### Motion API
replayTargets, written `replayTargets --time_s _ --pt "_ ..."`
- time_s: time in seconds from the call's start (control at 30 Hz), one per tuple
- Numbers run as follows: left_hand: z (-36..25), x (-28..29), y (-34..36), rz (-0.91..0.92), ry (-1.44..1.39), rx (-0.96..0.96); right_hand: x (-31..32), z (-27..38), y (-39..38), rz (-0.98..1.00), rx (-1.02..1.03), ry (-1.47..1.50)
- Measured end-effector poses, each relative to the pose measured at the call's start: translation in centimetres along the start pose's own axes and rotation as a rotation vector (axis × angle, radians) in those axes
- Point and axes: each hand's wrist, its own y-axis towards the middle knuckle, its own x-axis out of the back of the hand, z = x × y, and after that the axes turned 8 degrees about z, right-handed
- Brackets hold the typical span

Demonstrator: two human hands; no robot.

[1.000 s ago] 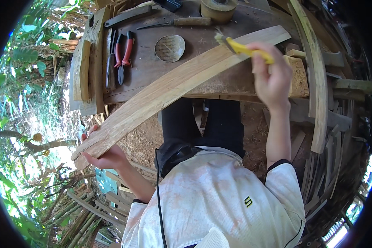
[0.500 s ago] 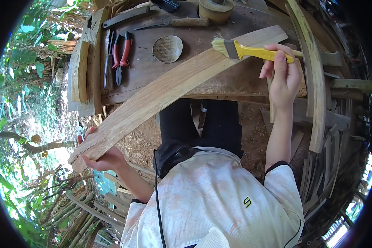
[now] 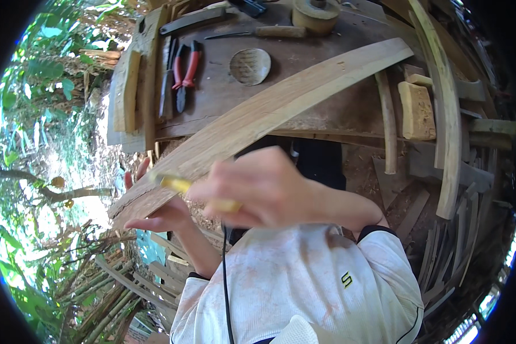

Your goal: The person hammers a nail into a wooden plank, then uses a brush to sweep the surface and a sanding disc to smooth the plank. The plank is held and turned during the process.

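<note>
- the brown worktable (image 3: 212,94) was the biggest thing before me, with the plank's far end over its back right part; nothing on it seemed to have been rearranged in that last second.
- the long, slightly bowed plank (image 3: 263,114) lay slantwise across it, its left end sticking out past the front edge into the person's hold. it kept much the same slant as a moment earlier, so the work appeared to have a steady enough surface.
- the right hand (image 3: 258,186) had made the great change: half a second before, it was out by the plank's far end, and now it was blurred, crossing in front of the body to the near end. its fingers were curled closed round the brush handle.
- the left hand (image 3: 176,213) was palm up under that near end, its fingers and thumb spread wider than before along either edge. the wood seemed to rest on it more than be pinched; i judged that this left the top face free for bristles.
- the slim wooden strip (image 3: 387,123) at the table's front edge, partly covered earlier by the right hand, now showed plainly.
- the yellow brush (image 3: 177,183) had come over the plank's left end. to my eye, the brushing had shifted to that end, though blur hid whether the bristles touched.
</note>
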Motion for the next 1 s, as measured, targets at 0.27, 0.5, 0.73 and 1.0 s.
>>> replayTargets --time_s 0.27,0.5,0.73,1.0 --pt "0.1 -1.9 -1.2 -0.053 -0.241 0.052 -6.3 1.4 4.8 0.102 0.053 0.13" --pt "0.5 -2.0 -0.3 -0.05 -0.294 0.0 -9.6 -1.6 5.5 0.0 -0.12 0.258" --pt "1.6 -2.2 -0.1 -0.062 0.134 -0.004 5.5 -3.4 -1.3 -0.153 -0.629 0.155" --pt "1.7 -2.9 1.0 -0.096 0.275 0.044 23.1 -5.6 -11.3 -0.71 -0.836 -0.306"
